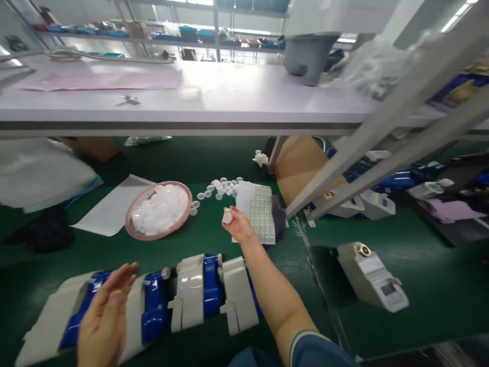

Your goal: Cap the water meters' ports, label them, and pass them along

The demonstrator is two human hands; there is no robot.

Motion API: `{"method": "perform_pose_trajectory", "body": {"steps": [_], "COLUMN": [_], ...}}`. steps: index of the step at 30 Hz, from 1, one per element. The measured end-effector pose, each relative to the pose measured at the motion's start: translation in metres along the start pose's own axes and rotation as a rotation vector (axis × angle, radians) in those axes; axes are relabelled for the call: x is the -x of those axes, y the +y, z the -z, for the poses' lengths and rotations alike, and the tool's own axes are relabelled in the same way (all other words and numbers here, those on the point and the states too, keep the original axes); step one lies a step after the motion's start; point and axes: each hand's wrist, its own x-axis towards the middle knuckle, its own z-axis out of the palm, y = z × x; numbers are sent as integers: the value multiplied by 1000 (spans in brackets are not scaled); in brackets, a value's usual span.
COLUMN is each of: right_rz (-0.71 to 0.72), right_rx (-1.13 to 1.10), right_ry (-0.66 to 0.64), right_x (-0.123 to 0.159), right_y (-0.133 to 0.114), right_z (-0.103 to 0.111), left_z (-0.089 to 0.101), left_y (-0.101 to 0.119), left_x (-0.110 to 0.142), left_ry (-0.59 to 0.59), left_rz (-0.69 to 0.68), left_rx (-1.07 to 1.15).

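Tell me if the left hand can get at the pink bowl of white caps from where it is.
Probably yes: the left hand is open and empty above the blue-and-grey devices, and only bare green mat lies between it and the pink bowl.

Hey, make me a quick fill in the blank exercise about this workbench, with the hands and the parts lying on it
1. The right hand pinches a small white ____ in its fingers.
2. The pink bowl is heaped with white ____.
3. The left hand hovers open over a blue and ____ device.
4. The bench mat is ____ in colour.

Missing words: cap; caps; grey; green
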Motion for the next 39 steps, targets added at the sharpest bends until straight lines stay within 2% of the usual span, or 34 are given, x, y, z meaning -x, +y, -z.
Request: {"method": "perform_pose_trajectory", "body": {"steps": [2,5,7,9,11,13,14,16,18,21,24,27,29,32,36,39], "right_rz": [15,-51,-106,-88,3,103,139,182,195,165,106,61,25,-60,-216,-319], "right_rx": [-154,-506,-735,-824,-844,-863,-871,-881,-885,-855,-795,-702,-611,-471,-288,-203], "right_ry": [-40,-30,53,214,407,591,675,808,882,914,893,808,713,509,183,9], "right_x": [51,129,176,214,246,272,282,297,302,289,259,220,194,161,147,153], "right_y": [-20,-44,-54,-61,-63,-59,-56,-46,-35,-26,-25,-27,-25,-15,10,32], "right_z": [50,145,211,271,325,369,388,420,445,472,486,482,466,421,346,307], "left_z": [-83,-202,-277,-348,-410,-458,-476,-498,-506,-500,-484,-452,-421,-366,-303,-276], "left_y": [1,-18,-40,-65,-87,-102,-108,-115,-118,-120,-119,-110,-96,-73,-56,-59], "left_x": [33,88,127,165,196,219,226,232,233,234,237,236,232,227,232,236], "left_ry": [-132,-461,-758,-974,-1002,-982,-962,-926,-897,-875,-807,-755,-822,-977,-1041,-1031], "left_rz": [82,293,400,495,624,706,732,756,759,744,697,578,425,265,228,234], "left_rx": [161,208,139,57,-76,-162,-194,-231,-246,-225,-174,-98,-93,-155,-251,-294]}}
